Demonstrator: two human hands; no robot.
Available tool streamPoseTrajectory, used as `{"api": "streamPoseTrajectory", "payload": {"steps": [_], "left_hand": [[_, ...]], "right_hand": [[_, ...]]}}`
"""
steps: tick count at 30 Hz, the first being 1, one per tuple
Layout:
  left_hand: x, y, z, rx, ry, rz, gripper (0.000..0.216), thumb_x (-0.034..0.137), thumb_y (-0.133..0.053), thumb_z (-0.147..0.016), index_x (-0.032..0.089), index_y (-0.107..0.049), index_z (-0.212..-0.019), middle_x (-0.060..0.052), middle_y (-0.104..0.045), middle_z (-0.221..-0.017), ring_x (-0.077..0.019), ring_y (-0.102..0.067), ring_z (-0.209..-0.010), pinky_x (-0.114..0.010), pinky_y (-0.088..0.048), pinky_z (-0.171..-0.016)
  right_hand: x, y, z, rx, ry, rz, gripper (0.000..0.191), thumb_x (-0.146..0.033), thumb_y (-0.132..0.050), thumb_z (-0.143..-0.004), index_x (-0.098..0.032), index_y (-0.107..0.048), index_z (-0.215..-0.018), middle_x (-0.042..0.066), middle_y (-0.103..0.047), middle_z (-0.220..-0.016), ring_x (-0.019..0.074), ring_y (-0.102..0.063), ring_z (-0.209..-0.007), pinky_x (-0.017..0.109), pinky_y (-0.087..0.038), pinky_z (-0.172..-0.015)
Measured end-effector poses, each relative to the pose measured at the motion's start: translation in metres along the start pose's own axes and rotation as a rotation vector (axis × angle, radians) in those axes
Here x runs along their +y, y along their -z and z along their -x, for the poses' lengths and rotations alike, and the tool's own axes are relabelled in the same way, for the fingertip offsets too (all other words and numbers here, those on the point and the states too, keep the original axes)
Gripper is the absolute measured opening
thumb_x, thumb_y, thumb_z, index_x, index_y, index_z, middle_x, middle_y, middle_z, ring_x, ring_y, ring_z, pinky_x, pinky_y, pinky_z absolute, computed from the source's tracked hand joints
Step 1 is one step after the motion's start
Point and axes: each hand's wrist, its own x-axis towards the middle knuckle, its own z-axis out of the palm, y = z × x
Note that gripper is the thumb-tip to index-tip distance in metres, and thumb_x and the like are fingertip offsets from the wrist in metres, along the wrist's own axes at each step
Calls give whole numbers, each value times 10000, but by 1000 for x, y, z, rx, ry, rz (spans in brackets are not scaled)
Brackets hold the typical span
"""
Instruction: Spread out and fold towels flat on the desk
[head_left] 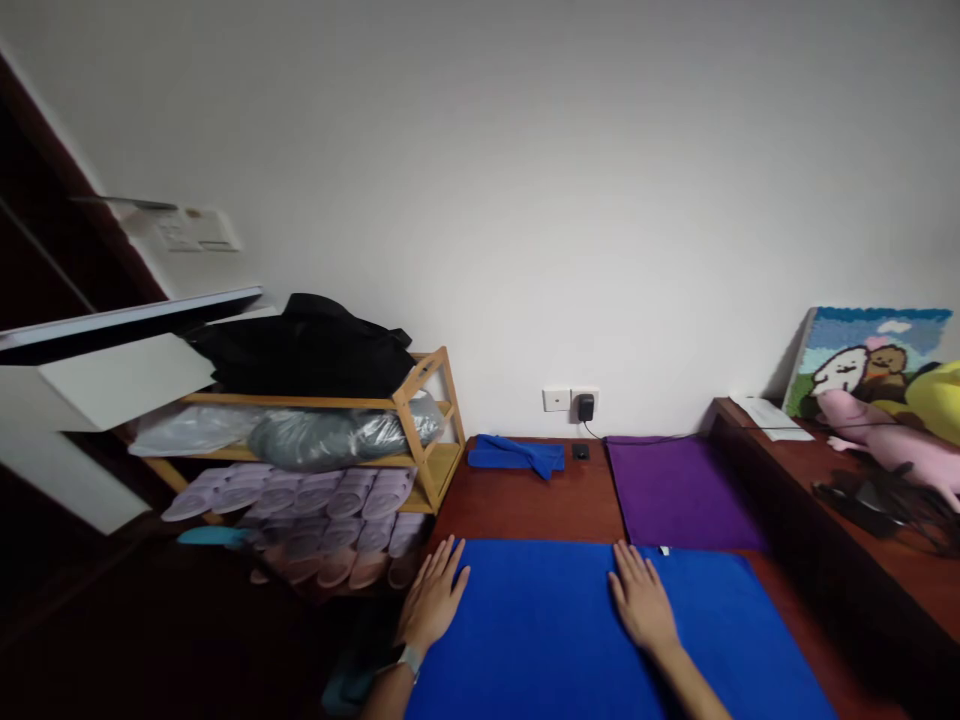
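A blue cloth point(536, 625) lies spread flat over the reddish-brown wooden surface in front of me. My left hand point(435, 592) rests at its far left corner, fingers stretched out and a watch on the wrist. Further right, my right hand point(643, 598) lies flat near the far edge of the cloth, fingers forward. Under and beyond that hand the blue fabric continues to the right, with a small white tag point(664, 550) on its far edge. Neither hand grips anything.
Behind the blue cloth lie a purple cloth point(682, 490) and a folded blue cloth point(516, 455). A wooden rack point(424, 450) with a black bag point(315, 350) and several slippers point(300, 490) stands left. A charger point(585, 406) is plugged into the wall; a pink plush toy point(885, 430) sits right.
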Motion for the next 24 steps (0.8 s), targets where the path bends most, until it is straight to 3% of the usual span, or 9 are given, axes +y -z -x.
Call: {"api": "streamPoseTrajectory", "payload": {"steps": [5,9,15,20,22,24], "left_hand": [[1,4,-3,-25,8,-30,621,507,-293,-1023,211,-374,-1563,-69,-346,-1646,-235,-301,-1520,-458,-250,-1241],[0,6,-6,-49,25,-71,633,509,-293,-1012,209,-367,-1566,-65,-336,-1647,-226,-291,-1523,-454,-249,-1239],[-2,8,-8,-98,54,-96,647,519,-263,-1003,234,-332,-1580,-37,-315,-1652,-215,-288,-1524,-463,-245,-1237],[-2,22,-11,-76,30,-145,648,499,-293,-978,223,-390,-1556,-51,-381,-1627,-249,-324,-1511,-515,-241,-1232],[20,31,-13,20,-6,-123,644,514,-306,-979,223,-414,-1543,-61,-422,-1610,-272,-354,-1497,-518,-262,-1226],[69,37,-7,117,-54,-56,622,528,-305,-996,232,-449,-1524,-74,-494,-1566,-303,-424,-1453,-515,-326,-1203]], "right_hand": [[135,28,24,115,-207,127,701,-532,-199,-964,-188,-444,-1525,74,-446,-1576,274,-345,-1487,509,-246,-1232],[199,40,26,108,-294,159,765,-566,-173,-935,-173,-381,-1557,56,-393,-1608,270,-302,-1508,500,-240,-1235],[232,40,28,105,-308,96,779,-604,-191,-909,-217,-387,-1556,37,-381,-1611,259,-284,-1515,528,-202,-1244],[240,56,20,223,-329,-125,705,-593,-285,-879,-246,-579,-1418,52,-525,-1517,273,-436,-1432,505,-291,-1208],[247,67,11,262,-363,-247,628,-568,-380,-833,-246,-688,-1275,76,-630,-1405,286,-559,-1313,477,-398,-1138],[255,77,1,282,-392,-321,576,-552,-425,-806,-215,-746,-1145,105,-706,-1273,283,-646,-1178,431,-484,-1043]]}}
